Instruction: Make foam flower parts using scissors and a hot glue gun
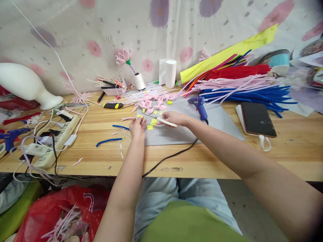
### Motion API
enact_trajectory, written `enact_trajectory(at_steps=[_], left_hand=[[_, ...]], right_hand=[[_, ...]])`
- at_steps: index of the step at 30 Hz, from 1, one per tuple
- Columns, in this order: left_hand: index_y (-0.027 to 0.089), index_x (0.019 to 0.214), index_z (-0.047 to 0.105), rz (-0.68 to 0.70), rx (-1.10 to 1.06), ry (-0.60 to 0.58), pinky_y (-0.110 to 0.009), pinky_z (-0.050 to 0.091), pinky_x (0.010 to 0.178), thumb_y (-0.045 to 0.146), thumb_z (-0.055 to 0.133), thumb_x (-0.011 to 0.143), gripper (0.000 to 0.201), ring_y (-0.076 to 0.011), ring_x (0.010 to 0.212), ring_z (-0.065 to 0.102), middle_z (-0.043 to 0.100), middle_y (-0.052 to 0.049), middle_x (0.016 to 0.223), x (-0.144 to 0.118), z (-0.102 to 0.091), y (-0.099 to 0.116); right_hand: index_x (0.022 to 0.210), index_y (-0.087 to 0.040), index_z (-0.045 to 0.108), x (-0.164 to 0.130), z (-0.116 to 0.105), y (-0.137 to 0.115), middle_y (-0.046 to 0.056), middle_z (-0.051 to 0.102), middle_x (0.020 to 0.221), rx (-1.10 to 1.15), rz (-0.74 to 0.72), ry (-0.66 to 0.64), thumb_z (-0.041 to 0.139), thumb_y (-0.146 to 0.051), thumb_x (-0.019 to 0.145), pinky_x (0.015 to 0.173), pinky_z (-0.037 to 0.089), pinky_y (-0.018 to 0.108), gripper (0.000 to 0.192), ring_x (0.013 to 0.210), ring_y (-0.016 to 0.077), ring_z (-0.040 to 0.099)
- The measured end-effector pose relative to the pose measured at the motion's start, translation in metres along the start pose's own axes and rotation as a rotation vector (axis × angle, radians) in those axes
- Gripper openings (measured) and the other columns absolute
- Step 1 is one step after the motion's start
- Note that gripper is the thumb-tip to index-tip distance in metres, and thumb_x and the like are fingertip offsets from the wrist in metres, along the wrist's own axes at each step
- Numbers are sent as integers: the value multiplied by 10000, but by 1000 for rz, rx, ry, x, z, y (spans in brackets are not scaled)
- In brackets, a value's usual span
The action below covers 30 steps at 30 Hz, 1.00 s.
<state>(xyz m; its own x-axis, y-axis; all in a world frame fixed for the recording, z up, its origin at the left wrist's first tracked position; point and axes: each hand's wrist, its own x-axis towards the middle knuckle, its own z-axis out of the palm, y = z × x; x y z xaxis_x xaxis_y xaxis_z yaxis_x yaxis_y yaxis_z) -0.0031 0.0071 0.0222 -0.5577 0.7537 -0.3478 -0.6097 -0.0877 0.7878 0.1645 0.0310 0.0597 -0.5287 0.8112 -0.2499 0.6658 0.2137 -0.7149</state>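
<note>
wooden workbench (227, 158) is stretching along a flowered curtain, carrying a grey cutting mat (176, 132). the left hand (137, 127) is resting at the mat's left edge, fingers curled; whether it is pinching anything, i cannot tell. the right hand (174, 118) is grasping a white stick (166, 122) over the mat, just beside small yellow paper squares (150, 125). a blue glue gun (199, 106) is lying near, pink petal pieces (151, 104) are sitting behind, and a dark phone (257, 119) is lying well apart.
</note>
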Motion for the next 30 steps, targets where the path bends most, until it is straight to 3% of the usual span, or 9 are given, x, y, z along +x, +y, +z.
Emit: enact_trajectory(at_steps=[4, 10, 15, 18, 25, 30], left_hand=[[171, 835, 429, 139, 178, -35, -222, 521, 622, 53, 635, 682, 282, -75, 605, 614, 603, 29, 698, 4, -4, 5], [162, 891, 489, 334, 572, -128, -252, 514, 603, 102, 640, 660, 283, -107, 601, 612, 619, 8, 705, 23, -13, -1], [182, 1003, 574, 518, 1033, -155, -329, 495, 810, 172, 637, 676, 333, -158, 779, 649, 686, -35, 816, 29, -20, -3], [207, 1059, 596, 571, 1218, -151, -352, 465, 864, 221, 619, 703, 356, -187, 870, 648, 707, -42, 890, 25, -20, 0], [199, 1161, 583, 589, 1345, -198, -346, 437, 902, 235, 586, 740, 423, -213, 996, 624, 712, -63, 951, 20, -18, 4], [185, 1167, 583, 625, 1304, -175, -358, 417, 935, 241, 580, 751, 420, -224, 1037, 606, 713, -70, 949, 19, -20, 6]], right_hand=[[714, -174, 494, -9, -19, 12, -14, 562, 579, 70, 109, 105, 665, -581, 642, 474, 334, 222, 447, 467, 82, 483], [830, -161, 564, -17, -45, 35, 79, 657, 804, -320, 258, 292, 638, -331, 719, 599, 401, 265, 216, 735, 186, 601], [1076, -88, 467, -14, -40, 42, 189, 638, 1002, -440, 282, 451, 603, -313, 750, 700, 432, 316, 418, 901, 269, 604], [1114, -84, 425, -5, -35, 45, 202, 635, 1012, -430, 254, 505, 557, -302, 791, 729, 437, 343, 412, 904, 284, 609], [1093, -104, 432, 31, -37, 48, 213, 619, 1053, -462, 220, 554, 503, -211, 819, 770, 433, 368, 303, 956, 301, 598], [1069, -121, 447, 40, -33, 47, 207, 617, 1042, -448, 210, 576, 495, -197, 811, 760, 425, 356, 273, 944, 286, 588]])
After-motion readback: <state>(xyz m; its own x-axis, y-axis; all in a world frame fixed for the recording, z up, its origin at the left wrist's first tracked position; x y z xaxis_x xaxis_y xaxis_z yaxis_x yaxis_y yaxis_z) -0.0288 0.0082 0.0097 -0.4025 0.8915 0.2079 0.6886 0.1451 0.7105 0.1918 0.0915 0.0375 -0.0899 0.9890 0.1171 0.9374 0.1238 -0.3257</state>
